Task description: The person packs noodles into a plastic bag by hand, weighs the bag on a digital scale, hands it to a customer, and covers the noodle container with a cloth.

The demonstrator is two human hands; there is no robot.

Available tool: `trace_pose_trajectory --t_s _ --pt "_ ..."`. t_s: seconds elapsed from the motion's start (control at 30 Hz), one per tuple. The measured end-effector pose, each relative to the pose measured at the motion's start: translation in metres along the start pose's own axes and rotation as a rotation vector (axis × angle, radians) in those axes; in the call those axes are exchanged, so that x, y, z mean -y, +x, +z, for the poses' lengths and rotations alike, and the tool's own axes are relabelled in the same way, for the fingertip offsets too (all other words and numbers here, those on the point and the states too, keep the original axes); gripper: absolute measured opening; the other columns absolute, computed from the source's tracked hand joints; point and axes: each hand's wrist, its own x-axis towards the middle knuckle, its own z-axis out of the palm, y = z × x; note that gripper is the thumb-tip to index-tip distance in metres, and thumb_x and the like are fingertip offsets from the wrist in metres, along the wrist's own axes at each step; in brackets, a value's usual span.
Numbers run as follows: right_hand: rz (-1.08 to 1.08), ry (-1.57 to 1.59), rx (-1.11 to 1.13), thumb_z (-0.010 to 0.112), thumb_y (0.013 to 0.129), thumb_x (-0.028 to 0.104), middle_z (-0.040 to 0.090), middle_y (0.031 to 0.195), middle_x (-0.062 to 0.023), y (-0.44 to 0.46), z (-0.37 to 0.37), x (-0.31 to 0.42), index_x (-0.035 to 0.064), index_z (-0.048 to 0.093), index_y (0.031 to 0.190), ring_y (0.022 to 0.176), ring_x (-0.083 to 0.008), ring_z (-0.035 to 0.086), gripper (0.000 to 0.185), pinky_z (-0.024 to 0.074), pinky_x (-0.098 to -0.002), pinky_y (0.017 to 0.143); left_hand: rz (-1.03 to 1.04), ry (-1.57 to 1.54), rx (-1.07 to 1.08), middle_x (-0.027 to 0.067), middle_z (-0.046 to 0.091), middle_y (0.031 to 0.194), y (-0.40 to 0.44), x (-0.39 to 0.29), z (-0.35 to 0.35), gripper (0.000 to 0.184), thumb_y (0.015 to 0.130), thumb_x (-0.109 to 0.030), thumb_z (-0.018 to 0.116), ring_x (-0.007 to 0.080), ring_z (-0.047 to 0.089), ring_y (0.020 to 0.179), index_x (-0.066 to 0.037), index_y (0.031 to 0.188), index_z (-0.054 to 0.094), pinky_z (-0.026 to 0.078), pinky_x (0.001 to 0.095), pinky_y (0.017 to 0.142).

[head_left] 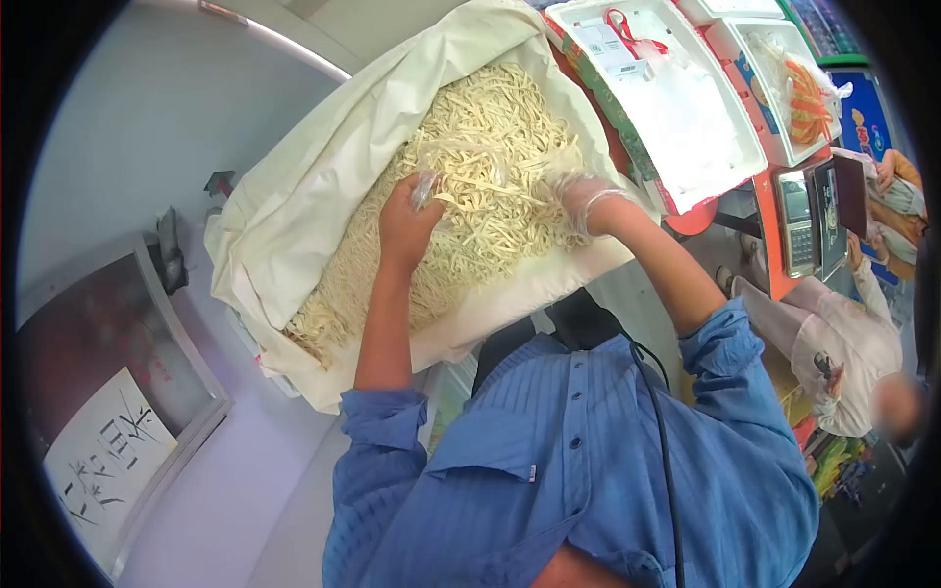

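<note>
A large heap of pale flat noodles (490,220) lies in a wide container lined with cream cloth (314,186). Above the noodles, my left hand (407,225) is closed on a clear plastic bag (424,189), whose thin film stretches over part of the heap. Clear plastic also covers my right hand (593,204), which reaches into the noodles on the right side. Its fingers are hidden by the plastic and the noodles, so I cannot tell how they are bent.
White foam boxes (701,137) stand at the upper right, one with a red lanyard (632,34). Beyond are a bag with orange strands (806,103) and a scale (812,220). People, one in pale clothes (833,353), are at right. A handwritten sign (108,461) is at left.
</note>
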Motion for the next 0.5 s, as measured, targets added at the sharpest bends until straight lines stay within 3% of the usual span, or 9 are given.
trace_pose_trajectory --t_s 0.1,0.2,0.33,0.43,0.5 --pt "0.391 0.696 -0.351 0.064 0.086 0.038 0.069 0.105 -0.0215 0.017 -0.026 0.012 0.0025 0.067 0.11 0.102 -0.0343 0.066 0.043 0.0505 -0.0397 0.092 0.018 -0.075 -0.056 0.0089 0.067 0.122 -0.008 -0.005 -0.005 0.038 0.087 -0.001 0.06 0.0107 0.062 0.091 0.003 0.125 0.054 0.049 0.0256 0.08" --pt "0.422 0.669 -0.273 0.064 0.086 0.038 0.069 0.108 -0.0207 0.048 -0.052 0.044 0.003 0.07 0.105 0.101 -0.0336 0.067 0.04 0.051 -0.0382 0.091 0.001 -0.313 -0.099 0.0093 0.066 0.124 -0.007 0.003 -0.003 0.037 0.089 -0.001 0.06 0.0079 0.06 0.088 0.003 0.125 0.052 0.048 0.0225 0.075" --pt "0.292 0.404 -0.174 0.058 0.09 0.041 0.068 0.104 -0.0193 0.089 -0.04 0.048 0.0043 0.07 0.102 0.099 -0.0333 0.065 0.04 0.0506 -0.0403 0.085 -0.071 -0.472 -0.113 0.0093 0.065 0.125 -0.015 0.01 -0.008 0.035 0.09 -0.002 0.06 0.0048 0.058 0.084 0.003 0.124 0.052 0.044 0.0187 0.067" --pt "0.269 0.62 -0.323 0.065 0.088 0.036 0.071 0.1 -0.0179 0.076 -0.057 0.028 0.0042 0.072 0.103 0.092 -0.0293 0.069 0.036 0.0532 -0.0344 0.082 -0.045 -0.498 -0.132 0.009 0.065 0.125 -0.016 0.016 -0.01 0.036 0.09 -0.001 0.06 0.0049 0.057 0.084 0.002 0.124 0.05 0.043 0.018 0.066" --pt "0.146 1.037 -0.364 0.065 0.09 0.041 0.069 0.108 -0.0198 0.068 -0.04 0.014 0.0026 0.071 0.106 0.099 -0.0258 0.068 0.042 0.0512 -0.0332 0.086 -0.026 -0.504 -0.149 0.009 0.065 0.125 -0.018 0.014 -0.006 0.038 0.088 0.0 0.062 0.0061 0.058 0.085 0.002 0.124 0.048 0.045 0.0189 0.068"
